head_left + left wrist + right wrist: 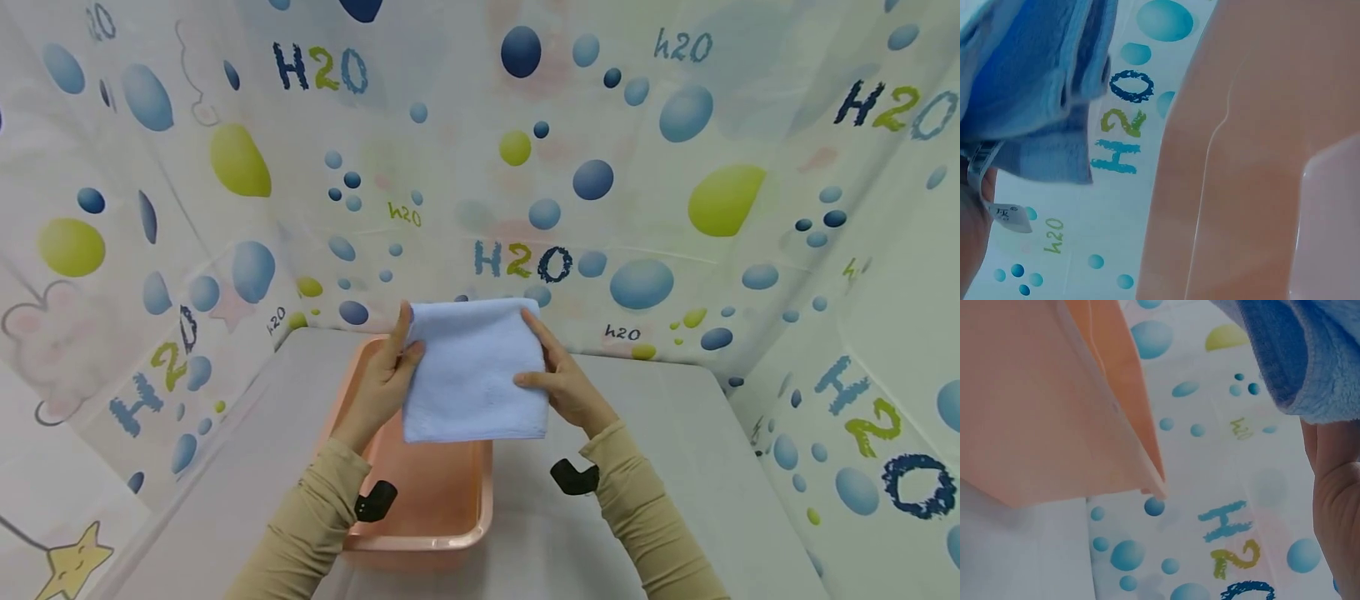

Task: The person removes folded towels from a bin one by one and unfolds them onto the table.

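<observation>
I hold a folded light blue towel [474,371] up by its two sides, my left hand [388,377] pinching its left edge, thumb in front, and my right hand [566,379] gripping its right edge likewise. The towel hangs above the far end of a pink plastic basin [442,508], which sits on the grey table [697,467] near its far left corner.

Bubble-print curtain [637,167] around grey table [675,433]
</observation>
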The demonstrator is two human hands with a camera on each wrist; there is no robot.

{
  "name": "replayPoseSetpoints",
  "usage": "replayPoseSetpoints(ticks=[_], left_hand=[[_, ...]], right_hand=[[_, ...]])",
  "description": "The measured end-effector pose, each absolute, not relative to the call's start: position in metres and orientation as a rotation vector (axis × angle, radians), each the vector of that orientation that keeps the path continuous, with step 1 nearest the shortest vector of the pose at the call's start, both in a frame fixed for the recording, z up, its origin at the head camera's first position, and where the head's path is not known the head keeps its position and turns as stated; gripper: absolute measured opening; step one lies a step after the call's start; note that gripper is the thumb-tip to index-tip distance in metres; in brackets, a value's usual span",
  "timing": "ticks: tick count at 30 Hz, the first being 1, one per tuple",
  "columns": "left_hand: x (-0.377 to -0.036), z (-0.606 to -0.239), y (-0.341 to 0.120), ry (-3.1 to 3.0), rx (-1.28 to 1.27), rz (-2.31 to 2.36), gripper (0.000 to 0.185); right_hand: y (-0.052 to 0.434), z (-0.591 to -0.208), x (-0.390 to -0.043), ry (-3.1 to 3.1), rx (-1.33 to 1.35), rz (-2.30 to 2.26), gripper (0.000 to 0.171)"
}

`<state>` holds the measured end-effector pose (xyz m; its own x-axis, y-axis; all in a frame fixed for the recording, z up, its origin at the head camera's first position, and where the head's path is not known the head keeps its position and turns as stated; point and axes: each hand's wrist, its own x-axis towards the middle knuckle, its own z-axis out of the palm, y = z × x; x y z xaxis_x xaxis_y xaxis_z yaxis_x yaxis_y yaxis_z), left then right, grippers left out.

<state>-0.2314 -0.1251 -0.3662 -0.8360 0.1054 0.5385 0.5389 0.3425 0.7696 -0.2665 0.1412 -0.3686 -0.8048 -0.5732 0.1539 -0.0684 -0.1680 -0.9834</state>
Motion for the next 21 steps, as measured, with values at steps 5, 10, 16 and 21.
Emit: replayPoseSetpoints(ticks=[5,10,16,21], left_hand=[[-0.232,-0.369,-0.126,-2.231,-0.740,-1.608,0.039],[-0.229,-0.365,-0.126,-2.296,-0.709,-1.664,0.034],[-0.226,-0.364,-0.125,-2.374,-0.635,-1.728,0.037],[-0.228,-0.367,-0.122,-2.457,-0.642,-1.753,0.051]], right_hand=[[0.145,-0.371,-0.266,1.759,-0.709,-2.028,0.090],[0.147,-0.374,-0.266,1.751,-0.722,-2.062,0.090],[0.154,-0.379,-0.262,1.765,-0.741,-2.137,0.074],[0.160,-0.383,-0.259,1.798,-0.696,-2.130,0.066]])
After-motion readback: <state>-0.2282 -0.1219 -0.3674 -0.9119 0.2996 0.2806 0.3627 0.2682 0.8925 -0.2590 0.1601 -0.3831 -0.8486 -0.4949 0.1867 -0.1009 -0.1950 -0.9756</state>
